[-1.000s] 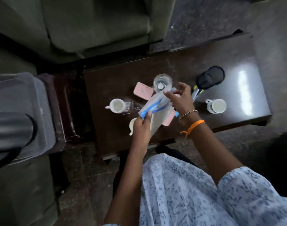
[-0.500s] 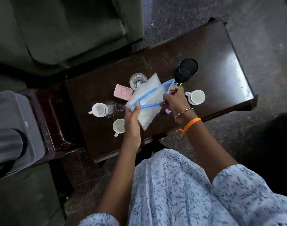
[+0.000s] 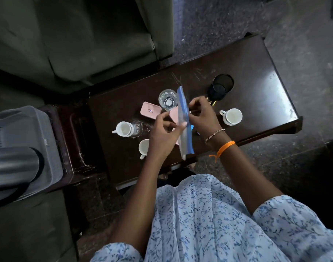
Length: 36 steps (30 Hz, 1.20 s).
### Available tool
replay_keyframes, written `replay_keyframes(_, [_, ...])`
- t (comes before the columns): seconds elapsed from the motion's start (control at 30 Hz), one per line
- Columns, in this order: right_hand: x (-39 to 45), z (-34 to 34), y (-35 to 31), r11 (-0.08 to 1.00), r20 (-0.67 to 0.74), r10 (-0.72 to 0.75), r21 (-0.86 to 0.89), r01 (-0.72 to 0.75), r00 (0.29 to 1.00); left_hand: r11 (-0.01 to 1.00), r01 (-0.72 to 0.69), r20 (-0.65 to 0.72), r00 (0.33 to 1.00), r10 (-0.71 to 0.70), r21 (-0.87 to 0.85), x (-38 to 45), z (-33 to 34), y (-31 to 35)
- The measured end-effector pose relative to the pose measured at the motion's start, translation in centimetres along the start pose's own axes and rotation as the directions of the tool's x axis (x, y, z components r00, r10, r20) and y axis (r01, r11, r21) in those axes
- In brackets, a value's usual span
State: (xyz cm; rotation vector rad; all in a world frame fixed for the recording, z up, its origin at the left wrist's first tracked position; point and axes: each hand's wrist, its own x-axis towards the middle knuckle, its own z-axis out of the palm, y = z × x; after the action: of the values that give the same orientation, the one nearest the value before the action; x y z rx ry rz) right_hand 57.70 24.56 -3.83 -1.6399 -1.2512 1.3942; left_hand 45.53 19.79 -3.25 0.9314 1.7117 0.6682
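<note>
Both hands pinch the clear zip bag (image 3: 183,140) from either side, edge-on above the counter (image 3: 246,69): left hand (image 3: 165,133) mid-bag, right hand (image 3: 203,116) by the blue seal (image 3: 181,99). Opening it seems the step in hand; next, the fingers must pull the seal's lips apart.

Bag (image 3: 183,108), as I see it: clear plastic, blue zip strip, edge-on, upright, above the table's (image 3: 256,69) near edge.
</note>
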Motion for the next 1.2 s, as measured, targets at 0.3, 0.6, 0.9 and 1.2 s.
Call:
replay_keyframes(0.3, [-1.9,-2.2,-0.5,0.996,0.104,-0.093,0.024,0.091,0.990,0.987,-0.093,0.033,0.995,0.098,-0.128,-0.5,0.8,0.1])
replay_keyframes(0.6, [-2.6,-3.0,-0.6,0.951,0.152,-0.206,-0.204,0.234,0.967,0.989,-0.079,-0.028,0.997,0.076,-0.123,-0.6,1.4,0.6])
replay_keyframes(0.9, [-3.1,-4.2,0.3,0.655,-0.050,-0.289,-0.739,0.159,0.956,0.986,-0.156,-0.211,0.967,0.140,-0.058,0.3,1.1,0.1])
replay_keyframes(1.2, [-4.0,-1.4,-1.7,0.692,0.252,0.064,-0.709,0.139,0.966,0.984,-0.164,-0.092,0.983,0.159,-0.061,-0.2,1.7,0.5])
